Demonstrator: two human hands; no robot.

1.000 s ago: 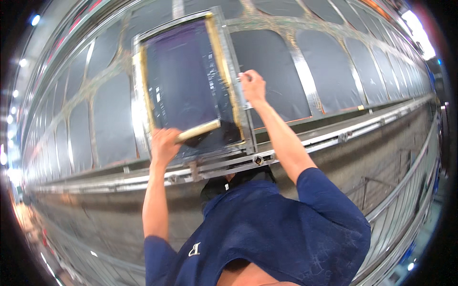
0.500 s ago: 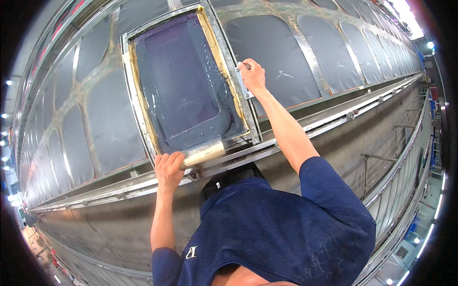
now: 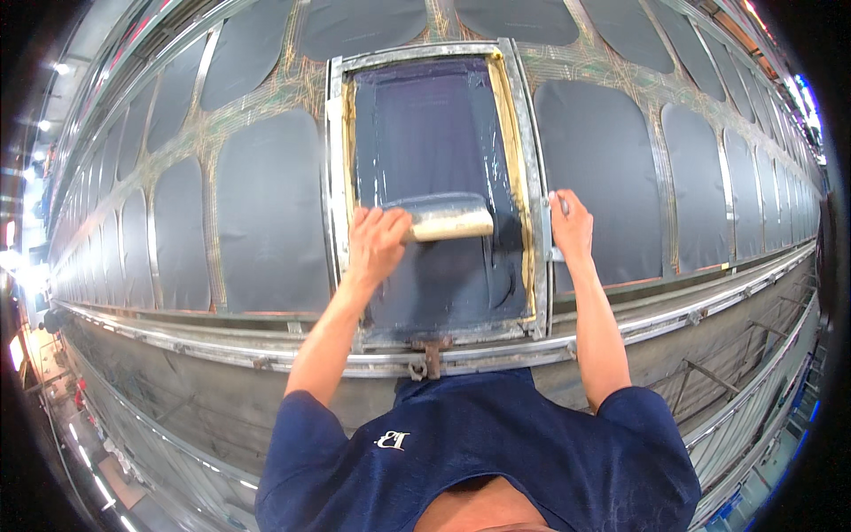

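Note:
A screen-printing frame (image 3: pixel 539 168) with metal bars lies in front of me, its dark mesh (image 3: pixel 417 115) edged with yellowish tape and wet with dark ink. My left hand (image 3: pixel 379 241) is closed around the left end of a squeegee (image 3: pixel 452 224) with a pale wooden grip, which lies crosswise over the middle of the mesh. Its blade is mostly hidden; ink is banked along its far side. At the frame's right bar, my right hand (image 3: pixel 573 223) is wrapped round a small metal handle (image 3: pixel 562 205), mostly covered by the fingers.
Dark grey rounded panels (image 3: pixel 270 213) lie in rows on the long table to both sides and beyond the frame. A metal rail (image 3: pixel 620 335) runs along the table's near edge, with a rusty bracket (image 3: pixel 432 359) below the frame. Lower metal railings stand at the right.
The squeegee in my left hand has gone from the frame's near end to mid-mesh. My right hand stays at the frame's side. The view has turned and shifted, so the frame looks straighter.

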